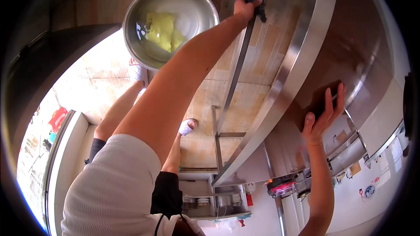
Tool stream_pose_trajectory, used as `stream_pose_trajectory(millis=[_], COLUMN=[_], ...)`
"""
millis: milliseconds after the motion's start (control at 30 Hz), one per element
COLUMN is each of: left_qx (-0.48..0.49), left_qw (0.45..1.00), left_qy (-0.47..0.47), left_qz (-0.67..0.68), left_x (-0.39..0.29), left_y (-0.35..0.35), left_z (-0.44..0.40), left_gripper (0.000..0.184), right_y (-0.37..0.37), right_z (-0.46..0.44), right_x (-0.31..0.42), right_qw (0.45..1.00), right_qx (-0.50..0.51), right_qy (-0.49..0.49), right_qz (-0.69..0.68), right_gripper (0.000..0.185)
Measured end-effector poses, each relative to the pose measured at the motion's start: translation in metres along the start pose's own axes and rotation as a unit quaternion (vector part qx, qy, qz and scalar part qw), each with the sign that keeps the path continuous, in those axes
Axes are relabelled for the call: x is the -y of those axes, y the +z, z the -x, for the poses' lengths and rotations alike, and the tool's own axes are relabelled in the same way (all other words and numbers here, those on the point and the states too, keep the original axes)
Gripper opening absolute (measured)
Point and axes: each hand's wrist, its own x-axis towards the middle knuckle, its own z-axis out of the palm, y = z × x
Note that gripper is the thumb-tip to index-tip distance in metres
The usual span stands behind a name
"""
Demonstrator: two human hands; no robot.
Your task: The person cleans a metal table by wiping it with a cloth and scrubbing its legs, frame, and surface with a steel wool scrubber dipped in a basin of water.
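Note:
My left hand [246,8] is closed on a dark, crumpled cloth or scrubber [261,12] and presses it against a narrow metal bar [246,39] at the top. My left arm reaches across the view, passing over the edge of a metal basin [203,8]. In the basin's water lies a yellow-green cloth [161,26]. My right hand [321,118] has its fingers spread against a glossy brown surface [306,91] on the right, with nothing seen in its grasp.
A wide metal edge [280,87] runs diagonally beside the bars. My feet in light slippers [188,126] stand on the wood-patterned floor [245,105]. Shelves with dishes [203,202] are at the bottom, and a pink-and-black object [282,186] lies at the lower right.

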Motion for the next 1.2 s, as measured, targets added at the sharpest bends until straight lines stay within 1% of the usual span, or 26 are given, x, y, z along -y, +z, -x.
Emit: stream_pose_trajectory(millis=[67,100,167,200,300,367,433,500,533,633,700,733,833,867,933,1033,1067,1167,1200], left_qx=[0.068,0.142,0.286,0.28,0.323,0.351,0.328,0.297,0.304,0.276,0.246,0.23,0.186,0.185,0.18,0.021,0.023,-0.032,-0.024], left_qw=[0.982,0.971,0.932,0.939,0.92,0.905,0.909,0.901,0.897,0.895,0.893,0.891,0.901,0.907,0.917,0.957,0.989,0.99,0.981], left_qy=[-0.045,-0.063,-0.101,-0.113,-0.135,-0.13,-0.13,-0.187,-0.188,-0.236,-0.273,-0.292,-0.322,-0.32,-0.319,-0.232,-0.038,-0.113,-0.114], left_qz=[0.168,0.18,0.2,0.166,0.177,0.203,0.224,0.255,0.259,0.258,0.259,0.26,0.225,0.201,0.155,0.173,-0.144,-0.081,-0.158], left_x=[-0.03,-0.03,-0.02,-0.019,0.029,0.07,0.113,0.154,0.173,0.227,0.262,0.281,0.331,0.344,0.365,0.394,0.404,0.389,0.395], left_y=[0.0,-0.006,-0.02,-0.02,-0.044,-0.068,-0.084,-0.098,-0.105,-0.126,-0.139,-0.147,-0.171,-0.182,-0.2,-0.185,-0.192,-0.177,-0.178], left_z=[-0.012,-0.024,-0.044,-0.036,0.009,0.053,0.098,0.133,0.146,0.196,0.234,0.255,0.315,0.34,0.395,0.435,0.447,0.451,0.451], left_gripper=[0.047,0.05,0.055,0.057,0.057,0.056,0.055,0.052,0.05,0.046,0.041,0.039,0.034,0.035,0.037,0.042,0.048,0.05,0.052], right_y=[-0.001,0.0,-0.002,-0.002,-0.004,-0.001,0.001,0.005,0.009,0.014,0.012,0.015,0.012,0.011,0.011,0.007,0.007,0.009,0.009], right_z=[0.0,0.0,0.001,0.002,0.005,0.004,0.003,0.004,0.005,0.003,0.002,0.003,0.004,0.004,0.006,0.005,0.005,0.003,0.003], right_x=[0.0,-0.001,-0.003,-0.001,-0.001,0.001,0.006,0.006,0.007,0.009,0.011,0.012,0.007,0.008,0.002,-0.009,-0.009,-0.002,-0.003], right_qw=[1.0,1.0,1.0,1.0,0.999,0.998,0.997,0.997,0.997,0.998,0.999,0.999,1.0,1.0,1.0,1.0,1.0,0.998,0.997], right_qx=[0.004,0.006,0.004,0.007,0.011,0.022,0.025,0.002,-0.009,-0.025,-0.015,-0.018,-0.003,-0.009,-0.01,-0.013,-0.01,-0.022,-0.026], right_qy=[0.002,0.0,0.007,0.012,0.03,0.044,0.045,0.05,0.044,0.031,0.03,0.034,0.009,0.014,-0.002,-0.013,-0.014,-0.049,-0.061], right_qz=[0.0,0.0,0.006,0.005,0.005,0.028,0.052,0.066,0.065,0.044,0.03,0.0,0.005,-0.001,-0.006,-0.003,-0.004,0.03,0.025], right_gripper=[0.055,0.055,0.056,0.056,0.058,0.062,0.063,0.065,0.064,0.063,0.064,0.062,0.058,0.056,0.059,0.058,0.057,0.054,0.053])
